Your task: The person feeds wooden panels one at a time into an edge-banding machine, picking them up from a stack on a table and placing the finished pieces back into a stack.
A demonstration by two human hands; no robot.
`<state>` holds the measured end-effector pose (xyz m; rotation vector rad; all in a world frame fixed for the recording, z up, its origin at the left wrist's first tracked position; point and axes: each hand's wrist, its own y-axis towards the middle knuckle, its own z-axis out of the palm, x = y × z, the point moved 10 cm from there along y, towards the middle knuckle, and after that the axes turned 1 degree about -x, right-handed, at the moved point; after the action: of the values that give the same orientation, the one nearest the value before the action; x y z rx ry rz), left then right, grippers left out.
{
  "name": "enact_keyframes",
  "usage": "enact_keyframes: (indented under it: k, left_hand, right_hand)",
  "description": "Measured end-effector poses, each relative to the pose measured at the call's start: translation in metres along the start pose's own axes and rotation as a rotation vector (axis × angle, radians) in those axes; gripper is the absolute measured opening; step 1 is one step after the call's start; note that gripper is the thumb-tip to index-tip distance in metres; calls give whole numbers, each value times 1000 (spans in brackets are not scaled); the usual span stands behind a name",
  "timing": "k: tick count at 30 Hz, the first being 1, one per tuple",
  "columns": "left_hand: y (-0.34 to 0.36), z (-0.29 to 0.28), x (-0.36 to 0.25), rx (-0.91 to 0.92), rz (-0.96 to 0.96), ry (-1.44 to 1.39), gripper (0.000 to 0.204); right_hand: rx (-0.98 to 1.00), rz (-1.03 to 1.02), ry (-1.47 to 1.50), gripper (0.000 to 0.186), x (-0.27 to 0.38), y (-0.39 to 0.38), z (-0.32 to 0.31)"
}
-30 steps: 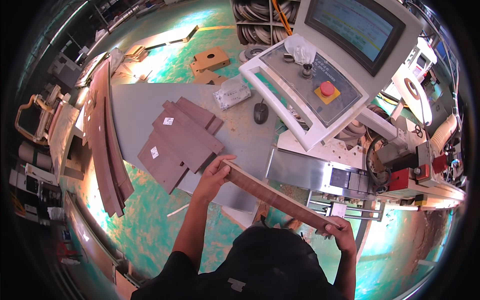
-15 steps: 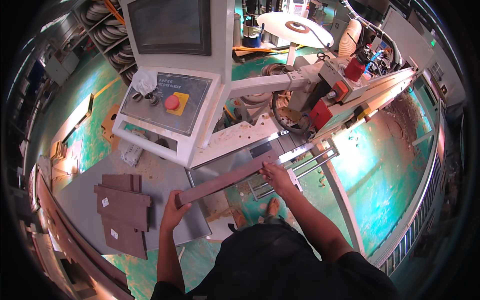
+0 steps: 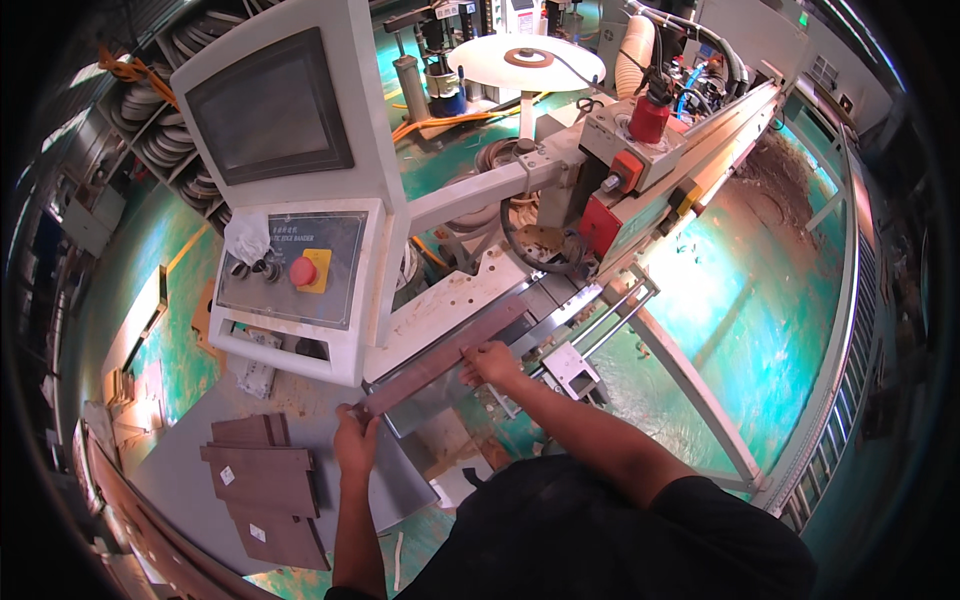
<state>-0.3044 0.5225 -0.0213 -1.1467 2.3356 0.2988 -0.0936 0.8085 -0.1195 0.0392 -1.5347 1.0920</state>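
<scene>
A long, narrow brown board (image 3: 425,366) lies on the metal infeed bed of an edge banding machine, along the pale guide rail (image 3: 455,300). My left hand (image 3: 354,442) is closed on its near end, the thumb at the board's edge. Around the middle of its front edge, my right hand (image 3: 490,366) holds it with curled fingers; some fingertips are hidden. The board's far end points toward the machine's feed opening. Left of my left hand, several brown boards (image 3: 262,482) lie stacked on a grey table (image 3: 190,485), two with white labels.
A control panel (image 3: 290,268) with a red emergency stop button (image 3: 303,270) and a dark screen (image 3: 268,105) stands ahead on the left. Farther off is a round white reel disc (image 3: 490,62). A metal support frame (image 3: 690,385) stands to the right over the green floor.
The board has come down from a raised hold onto the bed beside the guide rail. My right hand has shifted from near its far end toward its middle. The head view has turned.
</scene>
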Motion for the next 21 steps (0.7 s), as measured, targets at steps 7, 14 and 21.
enact_keyframes:
  k: [7, 14, 21]
  left_hand:
    - [22, 21, -17, 59, 174, 18, 29]
    - [31, 32, -29, 55, 267, 25, 28]
    - [47, 70, -76, 90, 208, 163, 40]
  right_hand:
    - [-183, -183, -237, 45, 6, 27, -12]
    - [-261, -198, -331, 46, 28, 18, -32]
    - [-264, -163, -182, 43, 39, 26, -91]
